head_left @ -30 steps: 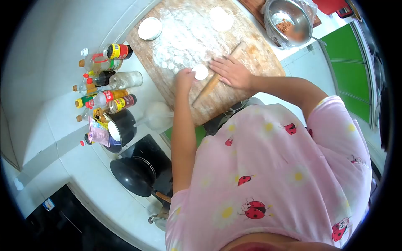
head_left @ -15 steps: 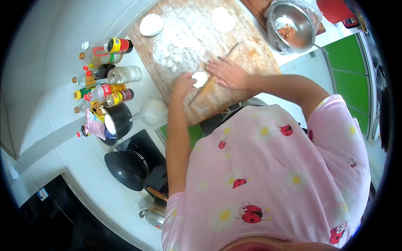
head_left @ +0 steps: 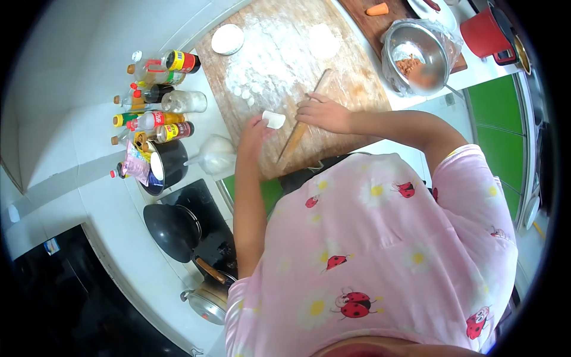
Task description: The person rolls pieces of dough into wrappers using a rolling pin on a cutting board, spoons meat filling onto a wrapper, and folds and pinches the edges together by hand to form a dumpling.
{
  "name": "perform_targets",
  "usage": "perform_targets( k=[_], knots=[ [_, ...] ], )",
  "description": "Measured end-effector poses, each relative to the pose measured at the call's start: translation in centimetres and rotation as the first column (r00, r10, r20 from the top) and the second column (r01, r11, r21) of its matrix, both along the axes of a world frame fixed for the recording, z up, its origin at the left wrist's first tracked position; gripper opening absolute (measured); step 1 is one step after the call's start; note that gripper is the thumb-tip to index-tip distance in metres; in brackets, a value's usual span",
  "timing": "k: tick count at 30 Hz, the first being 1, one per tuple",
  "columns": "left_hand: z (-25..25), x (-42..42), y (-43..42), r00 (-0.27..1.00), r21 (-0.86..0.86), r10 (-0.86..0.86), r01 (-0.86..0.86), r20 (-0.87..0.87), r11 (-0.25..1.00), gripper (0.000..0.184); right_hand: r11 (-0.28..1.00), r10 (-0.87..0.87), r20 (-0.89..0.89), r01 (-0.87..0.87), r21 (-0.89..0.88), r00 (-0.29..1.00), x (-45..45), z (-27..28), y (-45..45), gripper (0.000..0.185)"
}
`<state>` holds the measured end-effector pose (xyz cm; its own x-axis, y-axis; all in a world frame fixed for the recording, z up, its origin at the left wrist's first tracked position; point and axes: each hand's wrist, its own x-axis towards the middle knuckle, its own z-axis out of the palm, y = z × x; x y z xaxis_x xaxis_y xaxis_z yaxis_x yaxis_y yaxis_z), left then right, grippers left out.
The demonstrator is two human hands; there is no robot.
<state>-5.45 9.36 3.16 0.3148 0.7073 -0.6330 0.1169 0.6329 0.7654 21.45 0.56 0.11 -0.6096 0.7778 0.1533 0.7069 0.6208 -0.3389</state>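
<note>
My left hand pinches the edge of a round white dough wrapper, which is lifted and bent over the board. My right hand rests on a wooden rolling pin, its fingers curled over the middle. The pin lies slanted on the floured wooden board, just right of the wrapper. Several small dough pieces sit on the flour beyond my left hand. Farther back are a pale, flat round patch, perhaps rolled wrappers, and a white bowl.
Bottles and jars crowd the left counter beside a black pot. A wok sits on the black stove nearby. On the right stand a metal bowl with brownish filling, a carrot piece and a red pot.
The wrapper, flatter before, is now raised and bent in my left hand. My right hand's flat fingers have curled on the pin. The whole view has shifted slightly.
</note>
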Motion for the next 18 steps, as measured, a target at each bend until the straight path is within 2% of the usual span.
perform_targets(
  k=[1, 3, 6, 7, 11, 12, 14, 18],
  knots=[
    [1.2, 0.1, -0.7, 0.996, -0.002, 0.058, -0.058, 0.065, 0.998, 0.032, 0.998, 0.039, 0.014, -0.04, 0.057, 0.999, -0.6, -0.1, 0.9, 0.044],
    [3.6, -0.7, -1.8, 0.936, -0.022, 0.124, -0.123, 0.331, 0.992, 0.031, 0.979, 0.108, 0.062, -0.117, 0.166, 0.992, -1.7, -1.1, 2.9, 0.043],
    [6.9, -0.6, -3.7, 0.798, -0.051, 0.268, -0.287, 0.54, 0.957, 0.028, 0.96, 0.049, -0.097, -0.02, 0.278, 0.994, -2.2, -0.7, 4.5, 0.041],
    [7.5, -0.8, -4.2, 0.759, -0.07, 0.296, -0.316, 0.579, 0.946, 0.029, 0.957, 0.018, -0.058, -0.001, 0.29, 0.998, -1.6, 0.5, 5.1, 0.043],
    [9.3, -1.6, -5.9, 0.632, -0.122, 0.364, -0.393, 0.684, 0.911, 0.03, 0.936, -0.292, -0.059, 0.298, 0.186, 0.955, 3.2, 3.0, 8.2, 0.048],
    [9.4, -1.8, -6.3, 0.611, -0.128, 0.372, -0.405, 0.699, 0.905, 0.03, 0.92, -0.387, 0.06, 0.381, 0.097, 0.92, 4.7, 3.8, 9.0, 0.042],
    [9.1, -2.5, -6.8, 0.611, -0.117, 0.348, -0.386, 0.711, 0.915, 0.026, 0.805, -0.59, 0.077, 0.577, 0.14, 0.804, 7.0, 2.1, 10.8, 0.042],
    [8.8, -3.4, -7.4, 0.637, -0.076, 0.329, -0.39, 0.697, 0.918, 0.025, 0.766, -0.642, 0.075, 0.64, 0.05, 0.763, 9.3, -0.8, 12.1, 0.045]
  ],
)
